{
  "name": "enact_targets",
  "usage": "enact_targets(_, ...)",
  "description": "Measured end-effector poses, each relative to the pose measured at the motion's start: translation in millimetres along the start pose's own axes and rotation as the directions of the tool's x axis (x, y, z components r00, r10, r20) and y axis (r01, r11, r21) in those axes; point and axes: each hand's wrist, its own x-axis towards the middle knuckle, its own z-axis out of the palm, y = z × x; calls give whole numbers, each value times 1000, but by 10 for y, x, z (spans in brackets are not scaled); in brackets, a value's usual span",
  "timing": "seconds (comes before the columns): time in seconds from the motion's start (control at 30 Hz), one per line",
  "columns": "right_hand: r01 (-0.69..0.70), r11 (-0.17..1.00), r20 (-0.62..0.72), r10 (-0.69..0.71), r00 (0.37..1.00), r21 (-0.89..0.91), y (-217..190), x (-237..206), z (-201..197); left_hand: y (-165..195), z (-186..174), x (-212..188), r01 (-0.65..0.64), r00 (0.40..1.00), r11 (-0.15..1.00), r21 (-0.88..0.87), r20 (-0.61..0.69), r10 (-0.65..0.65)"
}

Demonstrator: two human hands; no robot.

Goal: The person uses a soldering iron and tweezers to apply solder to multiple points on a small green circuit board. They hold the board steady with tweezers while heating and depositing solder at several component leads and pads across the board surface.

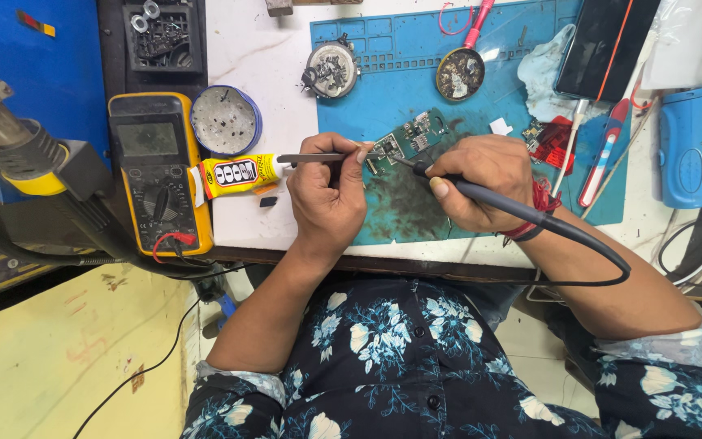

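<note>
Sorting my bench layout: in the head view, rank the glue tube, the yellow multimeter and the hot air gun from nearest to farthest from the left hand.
1. Glue tube, just left of the left hand.
2. Yellow multimeter, farther left.
3. Hot air gun, far left edge.

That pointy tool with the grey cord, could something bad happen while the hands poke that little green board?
Maybe. The grey-handled soldering iron in the right hand works very close to the left hand, which pinches metal tweezers at the small green circuit board, so a slip might burn fingers. The yellow glue tube lies nearby; heat could harm it.
</note>
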Motion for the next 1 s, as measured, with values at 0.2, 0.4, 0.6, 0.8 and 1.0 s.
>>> enact_targets(0.2,-1,1000,1,1,1000,0,-6,-5,-9,-1,8,-5,-3,1000,999,34,-7,3)
enact_targets(0.4,-4,1000,2,4,1000,5,-1,-16,-7,0,4,-9,-35,999,999,12,0,35)
enact_targets(0.6,-9,1000,-6,9,1000,-10,2,-24,4,-2,-1,-12,19,1000,1000,-13,2,-19)
enact_targets(0.8,-11,1000,3,11,1000,0,-7,-10,-2,1,-7,2,-28,1000,999,-24,8,28)
enact_targets(1.0,-14,1000,5,14,1000,5,-11,4,-1,2,-6,5,-11,1000,1000,16,3,11)
